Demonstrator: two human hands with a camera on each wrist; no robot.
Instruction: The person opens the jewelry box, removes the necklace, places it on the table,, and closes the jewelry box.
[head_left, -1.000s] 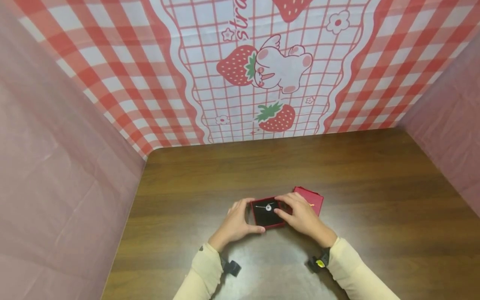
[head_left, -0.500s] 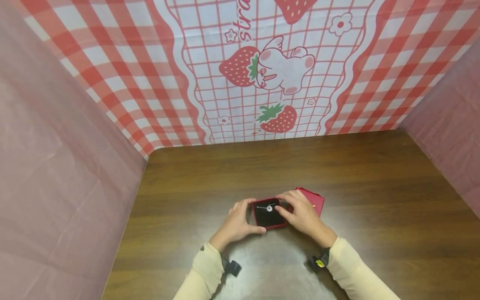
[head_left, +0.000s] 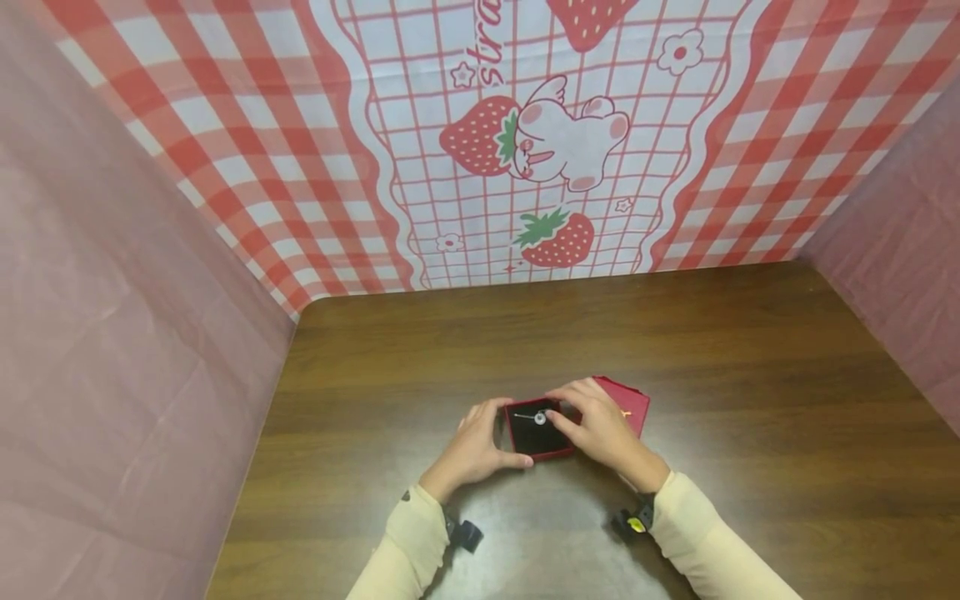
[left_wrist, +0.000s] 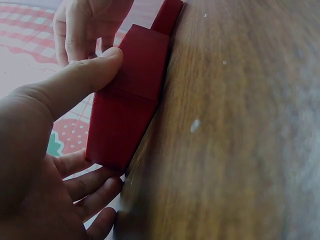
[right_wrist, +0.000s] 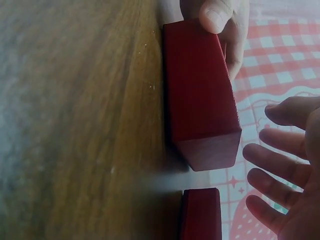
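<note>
A red jewellery box (head_left: 534,455) with a black insert sits in front of me, its top off. On the insert lies a silver necklace (head_left: 540,419) with a round pendant. My left hand (head_left: 476,446) grips the box from the left, thumb on the near wall and fingertips at the far side; the left wrist view shows the thumb (left_wrist: 107,65) pressed on the red wall. My right hand (head_left: 603,425) reaches over the box's right side, thumb tip overlapping the pendant's edge. In the right wrist view its fingers (right_wrist: 280,162) are apart, above the box.
A red lid (head_left: 630,400) with a small gold mark lies just right of the box, partly behind the right hand. The brown wooden table (head_left: 420,350) ends at a red-checked strawberry cloth (head_left: 555,167). Pink curtains (head_left: 135,333) hang at both sides.
My right hand has shifted slightly left, its thumb closer over the pendant. The left hand keeps its grip on the box.
</note>
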